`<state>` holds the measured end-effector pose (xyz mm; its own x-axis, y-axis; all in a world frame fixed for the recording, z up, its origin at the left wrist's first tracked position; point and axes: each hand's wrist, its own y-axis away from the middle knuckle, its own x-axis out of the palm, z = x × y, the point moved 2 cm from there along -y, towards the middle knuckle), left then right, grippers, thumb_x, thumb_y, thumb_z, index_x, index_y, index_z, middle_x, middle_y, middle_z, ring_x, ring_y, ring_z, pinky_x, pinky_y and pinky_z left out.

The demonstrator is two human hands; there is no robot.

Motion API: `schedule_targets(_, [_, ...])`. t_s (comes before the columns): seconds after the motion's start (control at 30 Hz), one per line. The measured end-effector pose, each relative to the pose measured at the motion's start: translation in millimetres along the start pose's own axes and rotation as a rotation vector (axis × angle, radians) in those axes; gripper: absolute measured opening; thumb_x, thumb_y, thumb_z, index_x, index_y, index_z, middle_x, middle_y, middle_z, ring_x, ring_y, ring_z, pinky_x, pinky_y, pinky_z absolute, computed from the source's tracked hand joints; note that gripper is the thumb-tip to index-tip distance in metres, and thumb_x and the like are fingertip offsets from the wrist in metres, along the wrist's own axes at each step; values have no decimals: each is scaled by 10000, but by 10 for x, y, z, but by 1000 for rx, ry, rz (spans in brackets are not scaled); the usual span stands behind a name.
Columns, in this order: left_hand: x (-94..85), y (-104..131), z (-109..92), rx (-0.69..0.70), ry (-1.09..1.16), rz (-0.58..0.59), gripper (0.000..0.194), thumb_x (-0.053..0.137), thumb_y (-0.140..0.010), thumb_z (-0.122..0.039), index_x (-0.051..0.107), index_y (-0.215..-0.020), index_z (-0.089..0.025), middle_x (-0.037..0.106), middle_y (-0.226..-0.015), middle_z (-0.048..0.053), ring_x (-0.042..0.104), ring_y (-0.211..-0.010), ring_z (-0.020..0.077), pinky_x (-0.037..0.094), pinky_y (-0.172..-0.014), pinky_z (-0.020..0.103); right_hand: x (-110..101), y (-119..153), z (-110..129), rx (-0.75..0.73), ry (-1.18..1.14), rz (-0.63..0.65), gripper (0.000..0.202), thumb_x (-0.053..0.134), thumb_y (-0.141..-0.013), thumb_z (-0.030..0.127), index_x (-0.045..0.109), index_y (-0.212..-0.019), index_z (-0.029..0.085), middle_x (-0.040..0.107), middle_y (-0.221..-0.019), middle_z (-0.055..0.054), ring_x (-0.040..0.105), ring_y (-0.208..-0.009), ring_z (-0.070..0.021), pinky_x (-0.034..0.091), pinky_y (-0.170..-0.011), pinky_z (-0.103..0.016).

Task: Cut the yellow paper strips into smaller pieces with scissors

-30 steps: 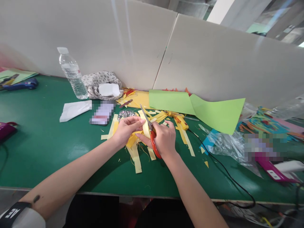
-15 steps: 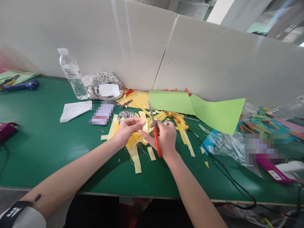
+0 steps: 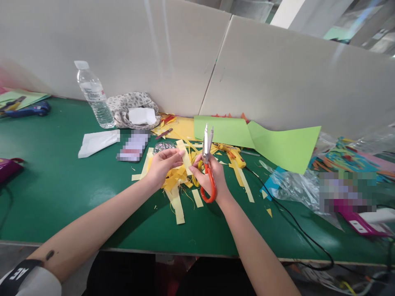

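A short pale yellow paper strip (image 3: 184,158) is pinched between the thumb and fingers of my left hand (image 3: 162,167). My right hand (image 3: 219,181) is closed around a pair of scissors (image 3: 205,144) with red-orange handles. Their blades point up and away from me and stand slightly apart. The right thumb tip meets the lower end of the strip. Under and around both hands lies a heap of cut yellow strips (image 3: 176,207) and scraps. Just behind my left hand sits a clear dish of shiny sequins (image 3: 163,146), partly covered.
A yellow glue gun (image 3: 237,158) with a black cord lies to the right. Green paper sheets (image 3: 226,130) lean at the back. On the left are a water bottle (image 3: 94,94), a phone (image 3: 133,146) and a patterned pouch (image 3: 121,102). Crumpled plastic (image 3: 304,191) lies right.
The scissors have turned in my right hand, showing both blades and the handle loop more plainly. The strip has tilted, and my right thumb now touches its lower end.
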<state>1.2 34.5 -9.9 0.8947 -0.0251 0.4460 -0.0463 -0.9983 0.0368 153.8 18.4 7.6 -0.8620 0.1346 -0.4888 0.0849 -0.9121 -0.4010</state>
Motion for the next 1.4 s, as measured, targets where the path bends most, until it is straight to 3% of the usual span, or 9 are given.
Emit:
schedule_targets(0.23, [-6,1,-8,3,-8,-16,221,760,-628,-332,672,-737,-161,631,-708,-7,585,-644,76,510,-685,214,3,11,37,-21,-18,3,145,600,-694,247,490,-786,232,621,-699,24,621,-662,-149,502,-713,-299])
schedule_targets(0.47, [18,27,30,-44,-60,94,205,758,-643,-321,676,-736,-158,646,-716,0,592,-636,70,502,-683,205,-3,21,35,-36,-9,-44,169,599,-713,286,472,-811,233,614,-715,20,613,-650,-145,493,-676,-287])
schedule_targets(0.53, [11,21,16,-7,-49,82,195,753,-651,-320,676,-727,-159,644,-696,-5,587,-623,67,502,-685,206,-17,29,57,-71,84,-54,166,575,-745,330,469,-829,233,600,-687,22,594,-621,-146,476,-658,-290])
schedule_targets(0.67, [-6,7,-39,57,4,30,186,755,-648,-315,672,-719,-164,656,-700,-5,604,-649,80,506,-719,226,-24,37,102,-250,495,-110,257,547,-767,429,499,-881,203,605,-722,-27,574,-692,-193,416,-708,-334])
schedule_targets(0.77, [-6,8,-65,90,22,11,178,758,-642,-314,670,-708,-174,661,-693,-10,608,-656,84,506,-736,236,14,37,102,-323,672,-69,337,508,-795,477,511,-948,177,620,-800,-68,572,-773,-225,377,-730,-342])
schedule_targets(1.07, [29,43,-53,62,40,64,156,757,-647,-291,668,-688,-169,657,-690,-16,595,-642,68,502,-701,198,55,70,153,-312,754,21,457,486,-771,607,541,-907,174,615,-802,-78,546,-762,-222,326,-753,-335])
schedule_targets(1.4, [37,40,-44,23,53,82,153,754,-651,-290,674,-697,-168,647,-688,-18,584,-617,60,495,-666,190,47,68,115,-355,792,-24,338,467,-809,521,540,-795,191,596,-678,-33,540,-674,-184,296,-806,-332])
